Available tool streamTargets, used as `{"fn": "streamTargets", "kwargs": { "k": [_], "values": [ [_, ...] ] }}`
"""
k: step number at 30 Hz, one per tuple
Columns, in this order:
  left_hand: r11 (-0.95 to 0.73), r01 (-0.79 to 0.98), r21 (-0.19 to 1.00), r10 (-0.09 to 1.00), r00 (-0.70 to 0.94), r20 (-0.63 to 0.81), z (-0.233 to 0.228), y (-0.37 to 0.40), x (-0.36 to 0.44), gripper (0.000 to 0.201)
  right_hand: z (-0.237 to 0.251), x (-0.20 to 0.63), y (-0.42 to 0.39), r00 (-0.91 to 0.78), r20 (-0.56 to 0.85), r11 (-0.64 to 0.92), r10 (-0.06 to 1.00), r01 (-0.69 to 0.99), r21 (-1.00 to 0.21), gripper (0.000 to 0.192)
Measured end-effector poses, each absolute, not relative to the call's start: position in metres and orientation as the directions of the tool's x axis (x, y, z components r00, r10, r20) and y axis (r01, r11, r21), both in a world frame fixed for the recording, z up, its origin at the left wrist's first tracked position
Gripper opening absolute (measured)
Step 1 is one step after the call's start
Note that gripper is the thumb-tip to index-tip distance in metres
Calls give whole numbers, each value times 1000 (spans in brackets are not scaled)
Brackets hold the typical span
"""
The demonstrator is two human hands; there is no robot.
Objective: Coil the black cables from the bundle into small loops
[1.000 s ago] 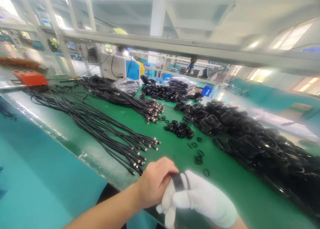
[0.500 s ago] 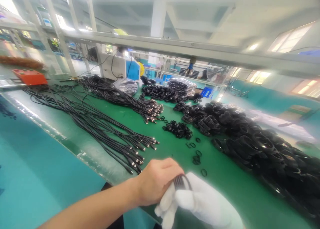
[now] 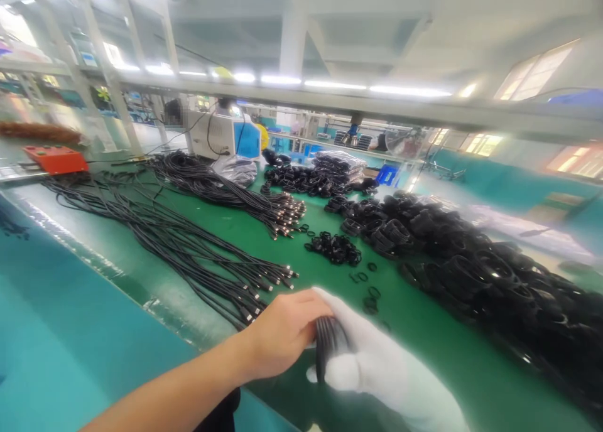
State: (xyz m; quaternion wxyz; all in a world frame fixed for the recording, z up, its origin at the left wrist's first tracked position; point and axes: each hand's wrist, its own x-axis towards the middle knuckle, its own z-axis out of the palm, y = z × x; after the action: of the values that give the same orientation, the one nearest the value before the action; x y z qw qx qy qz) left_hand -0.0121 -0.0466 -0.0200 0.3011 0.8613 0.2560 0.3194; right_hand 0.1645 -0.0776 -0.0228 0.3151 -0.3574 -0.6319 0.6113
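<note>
Gloved right hand (image 3: pixel 381 369) pinching a bunch of black bands (image 3: pixel 326 347)
Bare left hand (image 3: pixel 282 334) is curled over their top end, tips hidden, can't tell if it's gripping. All above a green table (image 3: pixel 325 281): black cables (image 3: pixel 188 240) to the left, little black rings (image 3: pixel 335 250) farther back, big black heap (image 3: pixel 490 287) right.

1. The right hand (image 3: pixel 381 363) is covered in white, matt cloth.
2. The black bands (image 3: pixel 324 347) are seen as smooth, rubber-like and dull.
3. The cables (image 3: pixel 160 234) are sheathed in smooth, satin black plastic and tipped with shiny metal plugs (image 3: pixel 288 213).
4. The table (image 3: pixel 424 331) is surfaced in smooth green with a soft sheen.
5. The bag (image 3: pixel 238 171) is made of crinkled, glossy clear plastic.
</note>
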Motion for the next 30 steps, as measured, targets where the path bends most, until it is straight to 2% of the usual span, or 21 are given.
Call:
{"fn": "streamTargets", "kwargs": {
  "k": [3,6,10,14,18,23,26,30],
  "values": [
    [-651,277,707,674,639,370,-20,-44,-13,29,-24,157,-72,-519,-68,-85,852,-9,-996,73],
    [-591,350,726,739,596,314,-16,-43,-13,27,-23,155,-69,-528,-118,-200,841,-101,-975,61],
    [-363,348,864,841,522,143,-11,-39,-11,24,-29,159,-65,-604,-115,-335,788,-265,-904,44],
    [-216,314,925,879,475,45,-14,-34,-7,13,-38,161,-62,-597,-108,-373,795,-340,-864,35],
    [-64,281,957,899,433,-67,-17,-32,-2,11,-42,157,-61,-576,-108,-350,810,-326,-878,34],
    [-155,406,900,925,379,-12,-24,-30,-2,2,-42,154,-62,-545,-109,-314,832,-300,-901,30],
    [-139,423,895,925,378,-35,-28,-28,-4,2,-42,154,-64,-555,-116,-339,824,-318,-885,26],
    [-48,408,912,912,390,-126,-34,-29,-4,19,-41,151,-65,-574,-123,-352,810,-307,-884,22]
  ]
}}
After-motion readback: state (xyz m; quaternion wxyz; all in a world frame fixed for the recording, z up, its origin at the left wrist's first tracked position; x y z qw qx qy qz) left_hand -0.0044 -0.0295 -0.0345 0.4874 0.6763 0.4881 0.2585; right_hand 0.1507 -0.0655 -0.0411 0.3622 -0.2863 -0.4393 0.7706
